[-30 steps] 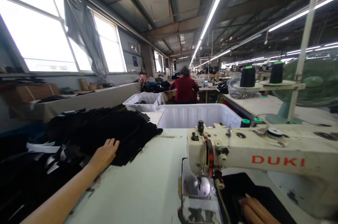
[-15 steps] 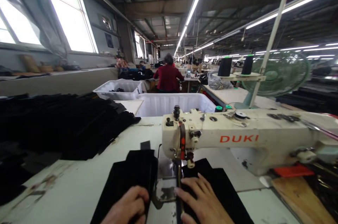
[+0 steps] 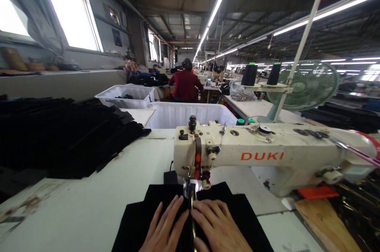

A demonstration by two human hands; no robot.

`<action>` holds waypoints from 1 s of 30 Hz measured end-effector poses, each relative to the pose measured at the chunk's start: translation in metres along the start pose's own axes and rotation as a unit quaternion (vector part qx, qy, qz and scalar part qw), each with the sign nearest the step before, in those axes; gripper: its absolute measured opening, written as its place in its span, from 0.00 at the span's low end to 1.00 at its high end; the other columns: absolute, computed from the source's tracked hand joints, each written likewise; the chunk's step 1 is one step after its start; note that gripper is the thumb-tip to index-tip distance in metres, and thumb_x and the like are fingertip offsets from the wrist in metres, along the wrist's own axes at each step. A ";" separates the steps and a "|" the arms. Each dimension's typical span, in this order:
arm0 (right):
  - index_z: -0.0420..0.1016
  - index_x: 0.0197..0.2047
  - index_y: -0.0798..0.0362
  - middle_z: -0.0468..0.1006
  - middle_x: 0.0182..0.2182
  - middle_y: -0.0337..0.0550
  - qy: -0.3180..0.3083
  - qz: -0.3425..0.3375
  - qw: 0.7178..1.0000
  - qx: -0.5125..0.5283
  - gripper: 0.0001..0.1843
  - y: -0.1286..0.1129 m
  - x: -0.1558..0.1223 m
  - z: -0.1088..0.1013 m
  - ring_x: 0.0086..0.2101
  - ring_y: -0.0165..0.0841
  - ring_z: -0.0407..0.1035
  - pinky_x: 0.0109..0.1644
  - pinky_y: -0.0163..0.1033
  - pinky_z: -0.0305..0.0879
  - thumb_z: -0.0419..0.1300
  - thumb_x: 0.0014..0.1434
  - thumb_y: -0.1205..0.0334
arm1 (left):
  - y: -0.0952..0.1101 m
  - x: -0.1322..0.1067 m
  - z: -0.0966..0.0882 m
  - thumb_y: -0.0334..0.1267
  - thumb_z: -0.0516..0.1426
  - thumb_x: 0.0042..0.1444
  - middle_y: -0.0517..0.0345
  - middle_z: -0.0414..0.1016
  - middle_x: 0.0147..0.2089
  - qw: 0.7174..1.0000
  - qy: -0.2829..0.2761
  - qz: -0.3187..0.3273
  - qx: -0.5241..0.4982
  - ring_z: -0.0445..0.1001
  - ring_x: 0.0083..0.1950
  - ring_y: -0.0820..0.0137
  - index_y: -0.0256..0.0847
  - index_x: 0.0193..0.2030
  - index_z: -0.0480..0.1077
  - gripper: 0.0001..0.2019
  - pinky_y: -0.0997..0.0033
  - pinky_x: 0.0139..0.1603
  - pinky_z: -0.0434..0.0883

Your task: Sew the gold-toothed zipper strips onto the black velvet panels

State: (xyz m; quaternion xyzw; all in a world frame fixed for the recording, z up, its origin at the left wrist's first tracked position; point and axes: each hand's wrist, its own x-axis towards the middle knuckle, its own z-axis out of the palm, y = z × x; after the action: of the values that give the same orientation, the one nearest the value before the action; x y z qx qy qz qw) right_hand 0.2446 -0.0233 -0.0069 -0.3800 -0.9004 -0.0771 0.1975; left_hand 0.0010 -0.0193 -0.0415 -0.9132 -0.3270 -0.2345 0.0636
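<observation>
My left hand (image 3: 166, 226) lies flat with its fingers stretched forward on a left piece of black fabric (image 3: 132, 220). On a right piece of black fabric (image 3: 251, 216) rests my right hand (image 3: 218, 224), palm down, fingers spread. Between the two hands runs a dark strip with a gold line of what looks like zipper teeth (image 3: 192, 198). It leads under the presser foot of a white sewing machine (image 3: 219, 155). The needle point itself is hard to make out. A small dark tab (image 3: 170, 177) sticks out beyond the left piece.
A large heap of black cut fabric (image 3: 68, 137) covers the left of the table. White plastic bins (image 3: 192, 113) stand behind the machine. Thread cones (image 3: 249, 74) and a green fan (image 3: 305, 85) are at right. A person in a red jacket (image 3: 186, 84) sits ahead, back turned.
My left hand has gone from curled fingers to lying flat, bringing the left fabric right up beside the zipper strip. My right hand stays on its piece. The view has shifted slightly.
</observation>
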 end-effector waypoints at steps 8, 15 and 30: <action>0.68 0.63 0.52 0.74 0.60 0.43 0.002 0.042 0.999 0.013 0.26 0.005 0.021 -0.004 0.55 0.41 0.70 0.58 0.48 0.68 0.59 0.62 0.64 | 0.002 0.015 -0.007 0.47 0.50 0.71 0.38 0.58 0.71 0.994 -0.003 0.034 0.100 0.62 0.69 0.52 0.31 0.76 0.37 0.37 0.53 0.62 0.68; 0.76 0.54 0.52 0.78 0.54 0.44 0.078 0.011 0.997 0.001 0.14 0.005 0.015 0.003 0.52 0.40 0.73 0.57 0.44 0.71 0.59 0.68 0.57 | -0.006 0.012 -0.007 0.51 0.51 0.71 0.43 0.66 0.67 0.987 0.016 0.077 0.141 0.64 0.68 0.59 0.33 0.74 0.51 0.32 0.60 0.65 0.66; 0.69 0.61 0.58 0.74 0.58 0.49 0.100 -0.039 0.994 -0.019 0.21 0.014 0.023 0.009 0.57 0.39 0.70 0.61 0.46 0.67 0.55 0.68 0.57 | -0.012 0.016 0.009 0.48 0.53 0.69 0.45 0.64 0.69 0.992 0.008 0.057 0.112 0.64 0.68 0.58 0.34 0.73 0.52 0.31 0.57 0.67 0.63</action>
State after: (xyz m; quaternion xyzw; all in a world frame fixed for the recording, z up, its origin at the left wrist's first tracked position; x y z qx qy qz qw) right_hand 0.2375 0.0047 -0.0057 -0.3391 -0.8886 -0.1396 0.2757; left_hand 0.0080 0.0011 -0.0426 -0.9158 -0.2981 -0.1995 0.1810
